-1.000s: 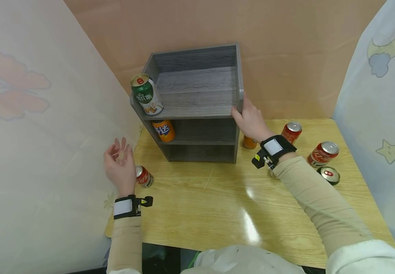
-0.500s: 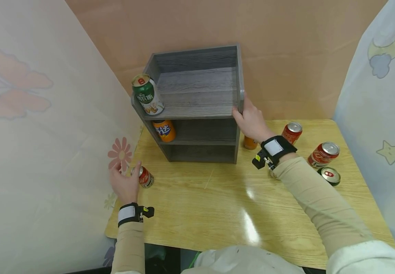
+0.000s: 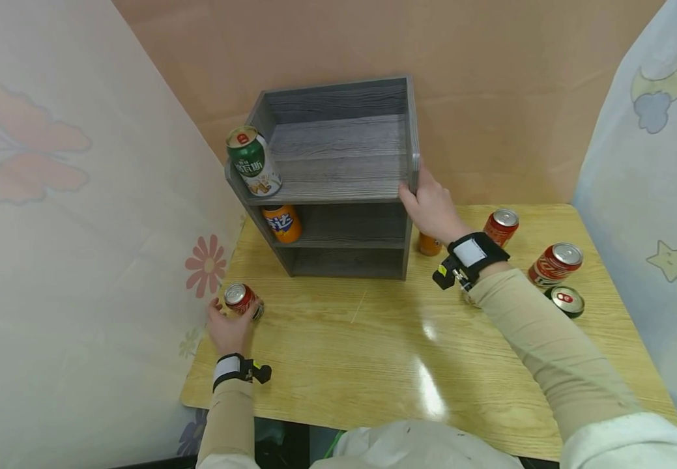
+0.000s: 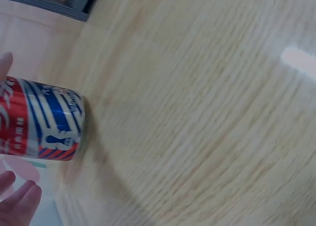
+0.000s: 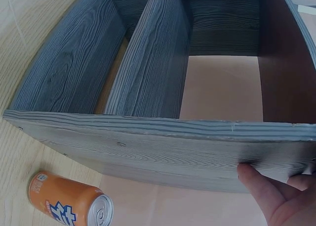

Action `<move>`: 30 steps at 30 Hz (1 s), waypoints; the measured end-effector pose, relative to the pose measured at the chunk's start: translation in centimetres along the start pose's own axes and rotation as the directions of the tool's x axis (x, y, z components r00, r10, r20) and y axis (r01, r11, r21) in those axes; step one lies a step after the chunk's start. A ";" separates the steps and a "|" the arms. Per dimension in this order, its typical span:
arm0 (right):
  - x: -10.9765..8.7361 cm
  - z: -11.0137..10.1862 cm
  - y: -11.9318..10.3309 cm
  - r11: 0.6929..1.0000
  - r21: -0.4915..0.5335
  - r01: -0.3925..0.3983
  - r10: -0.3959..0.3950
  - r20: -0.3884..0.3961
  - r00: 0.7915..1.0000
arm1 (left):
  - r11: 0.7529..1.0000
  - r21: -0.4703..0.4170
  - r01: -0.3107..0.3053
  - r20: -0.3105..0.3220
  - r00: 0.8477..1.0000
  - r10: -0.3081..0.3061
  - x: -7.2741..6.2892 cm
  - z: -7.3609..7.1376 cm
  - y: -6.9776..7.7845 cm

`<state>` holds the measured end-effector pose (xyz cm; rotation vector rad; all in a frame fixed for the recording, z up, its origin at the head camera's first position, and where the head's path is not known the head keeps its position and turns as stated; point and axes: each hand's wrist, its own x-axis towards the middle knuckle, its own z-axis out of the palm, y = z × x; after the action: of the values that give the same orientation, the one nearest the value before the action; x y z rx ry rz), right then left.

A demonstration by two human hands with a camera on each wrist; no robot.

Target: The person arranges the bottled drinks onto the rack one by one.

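My left hand (image 3: 231,331) reaches around a red cola can (image 3: 240,297) that stands on the table's left side. In the left wrist view the fingers (image 4: 22,201) show a gap to the can. My right hand (image 3: 434,207) holds the right side panel of a grey wooden shelf (image 3: 338,176), thumb at the front edge; in the right wrist view, fingers lie against the panel's outer face. A green and white can (image 3: 251,163) stands at the left of the shelf's top level, and an orange soda can (image 3: 282,223) is on the level below.
Another orange can (image 5: 69,201) stands beside the shelf's right side, partly hidden by my right hand in the head view. Two red cans (image 3: 555,264) and a dark green can (image 3: 565,300) stand on the table (image 3: 338,365) at right. Patterned sheets hang on both sides.
My left hand has come down from above the left edge and moved right, its fingers now around the red cola can. The right hand and shelf have stayed in place.
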<state>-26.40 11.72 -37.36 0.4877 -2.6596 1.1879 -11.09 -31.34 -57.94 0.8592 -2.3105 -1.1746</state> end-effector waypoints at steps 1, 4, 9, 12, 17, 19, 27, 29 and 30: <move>0.0 0.0 0.0 1.000 -0.001 0.000 0.000 0.000 1.000 | 1.000 -0.007 -0.001 -0.003 1.000 0.001 0.1 0.1 -0.2; 0.0 0.1 0.0 1.000 0.000 0.000 0.000 -0.002 1.000 | 1.000 -0.004 -0.007 -0.010 1.000 0.007 0.4 0.5 -0.7; 0.0 0.1 0.1 1.000 0.013 0.006 -0.006 -0.004 1.000 | 1.000 -0.021 -0.005 -0.003 1.000 0.005 0.8 1.0 -0.7; 0.0 0.1 0.0 1.000 0.011 0.008 -0.008 -0.006 1.000 | 1.000 -0.029 0.001 0.009 1.000 -0.001 0.8 1.2 -0.4; 0.0 0.1 -0.1 1.000 0.004 0.005 -0.005 -0.010 1.000 | 0.999 -0.036 -0.010 -0.008 1.000 0.010 0.6 1.6 0.1; 0.0 0.1 -0.1 1.000 0.004 0.003 -0.003 -0.010 1.000 | 0.999 -0.036 -0.012 -0.021 1.000 0.011 0.5 1.7 0.2; 0.0 0.0 0.0 1.000 0.003 0.005 -0.005 -0.013 1.000 | 1.000 -0.023 -0.016 -0.066 0.998 0.014 0.4 2.0 0.8; 0.0 0.1 0.0 1.000 0.005 0.001 -0.001 -0.010 1.000 | 1.000 -0.023 -0.010 -0.073 0.997 0.008 0.4 2.0 0.8; 0.0 0.1 0.0 1.000 0.006 0.000 0.000 -0.009 1.000 | 1.000 -0.023 -0.007 -0.074 0.997 0.005 0.4 2.0 0.8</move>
<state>-26.44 11.64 -37.41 0.4824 -2.6494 1.1950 -12.83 -30.10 -58.39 0.8719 -2.2340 -1.1458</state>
